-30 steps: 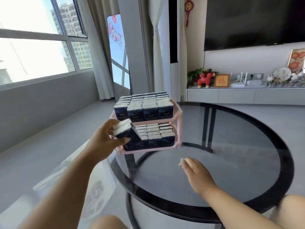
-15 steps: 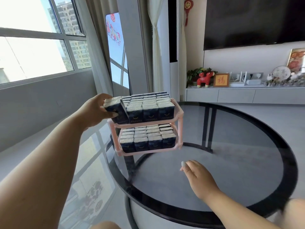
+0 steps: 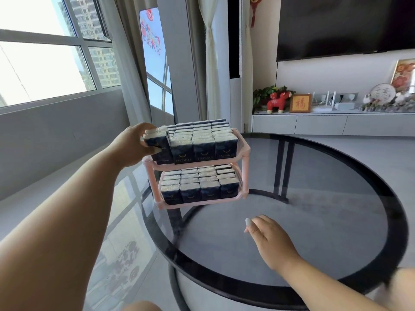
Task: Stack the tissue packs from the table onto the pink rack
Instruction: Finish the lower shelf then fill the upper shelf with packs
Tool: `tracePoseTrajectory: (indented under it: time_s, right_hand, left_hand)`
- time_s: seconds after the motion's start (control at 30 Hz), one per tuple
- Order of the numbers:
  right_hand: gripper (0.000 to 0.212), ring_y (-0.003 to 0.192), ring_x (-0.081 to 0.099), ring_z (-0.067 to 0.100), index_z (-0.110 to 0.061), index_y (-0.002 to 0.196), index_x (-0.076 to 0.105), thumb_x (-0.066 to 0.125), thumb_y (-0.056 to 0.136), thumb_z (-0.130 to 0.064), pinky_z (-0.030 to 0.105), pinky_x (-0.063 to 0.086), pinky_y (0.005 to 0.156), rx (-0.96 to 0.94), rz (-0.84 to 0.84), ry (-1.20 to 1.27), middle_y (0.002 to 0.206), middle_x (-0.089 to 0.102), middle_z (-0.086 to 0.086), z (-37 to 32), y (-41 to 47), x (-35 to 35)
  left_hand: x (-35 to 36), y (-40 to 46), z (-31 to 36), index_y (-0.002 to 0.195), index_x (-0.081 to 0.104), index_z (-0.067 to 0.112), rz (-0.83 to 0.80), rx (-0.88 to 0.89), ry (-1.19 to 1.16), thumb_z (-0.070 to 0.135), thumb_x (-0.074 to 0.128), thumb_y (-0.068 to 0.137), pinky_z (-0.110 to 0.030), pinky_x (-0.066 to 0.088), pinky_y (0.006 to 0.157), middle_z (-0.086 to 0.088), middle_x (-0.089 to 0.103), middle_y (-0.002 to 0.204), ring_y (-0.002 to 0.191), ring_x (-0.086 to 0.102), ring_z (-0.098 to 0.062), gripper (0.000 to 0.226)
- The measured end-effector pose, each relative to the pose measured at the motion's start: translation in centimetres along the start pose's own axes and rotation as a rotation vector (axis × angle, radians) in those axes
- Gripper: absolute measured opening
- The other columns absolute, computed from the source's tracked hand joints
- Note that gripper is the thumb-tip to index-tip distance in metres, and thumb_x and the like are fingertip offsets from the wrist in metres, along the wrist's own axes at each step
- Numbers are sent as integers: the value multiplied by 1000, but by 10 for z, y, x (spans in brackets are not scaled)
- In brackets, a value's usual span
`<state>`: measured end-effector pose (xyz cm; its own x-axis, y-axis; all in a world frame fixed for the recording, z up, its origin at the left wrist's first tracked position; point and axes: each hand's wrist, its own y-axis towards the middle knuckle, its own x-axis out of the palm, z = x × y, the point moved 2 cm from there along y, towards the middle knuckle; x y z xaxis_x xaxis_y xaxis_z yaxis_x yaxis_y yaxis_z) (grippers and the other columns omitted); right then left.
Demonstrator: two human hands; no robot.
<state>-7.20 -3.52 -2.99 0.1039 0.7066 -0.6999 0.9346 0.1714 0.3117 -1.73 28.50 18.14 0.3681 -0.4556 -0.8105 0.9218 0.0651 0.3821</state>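
Left hand (image 3: 132, 144) grips dark-blue tissue pack (image 3: 157, 143) at two-tier pink plastic rack (image 3: 243, 151) top corner; right hand (image 3: 267, 239) relaxed, empty. Next: seat pack upright, release.

So from my feed it's a bright living room, tons of daylight pouring through the big windows (image 3: 45, 63) on the left, high-rise blocks outside. Grey low wall (image 3: 56, 135) under them, pale curtains (image 3: 132, 70) hanging at the far corner. Floor (image 3: 125, 221) is light grey and glossy, picking up window reflections. On the far right there's a big dark TV (image 3: 345, 25) mounted on the wall above a long white cabinet (image 3: 332, 124) with a red animal figurine (image 3: 277, 102), a plant (image 3: 263, 94) and framed bits. A red knot ornament (image 3: 253, 7) hangs up top.
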Motion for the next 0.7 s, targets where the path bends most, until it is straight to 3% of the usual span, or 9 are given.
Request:
tracePoseTrajectory:
  time_s: [0.17, 0.4, 0.53, 0.7]
  right_hand:
    - [97, 82, 53, 9, -11, 78, 58, -3, 70, -86, 31, 46, 77, 0, 1, -6, 81, 57, -3, 0, 0, 1]
    - [84, 81, 53, 9, -10, 78, 58, 6, 77, -75, 32, 47, 76, -2, -2, -35, 82, 57, -4, -1, 0, 0]
    - [78, 81, 53, 9, -11, 77, 58, 10, 83, -71, 31, 47, 75, -13, -5, -30, 81, 57, -3, -4, -2, -3]
    - [73, 82, 53, 10, -11, 78, 58, 11, 82, -66, 28, 46, 75, -7, -16, -36, 82, 57, -3, -9, -4, -5]
  left_hand:
    - [7, 1, -4, 140, 49, 19, -12, 15, 166, 16, 75, 81, -42, 37, 106, -14, 49, 133, 123, 47, -33, 65]
    - [19, -21, 5, 142, 46, 15, 222, 208, 245, 13, 76, 78, -45, 30, 113, -8, 48, 144, 135, 36, -31, 70]
    - [34, -26, 3, 147, 37, 19, 161, 194, 323, 25, 69, 82, -44, 9, 122, 0, 38, 153, 145, 25, -22, 73]
    - [42, -21, 3, 152, 25, 23, 54, 110, 419, 28, 57, 85, -46, -7, 121, 4, 25, 159, 149, 11, -14, 74]
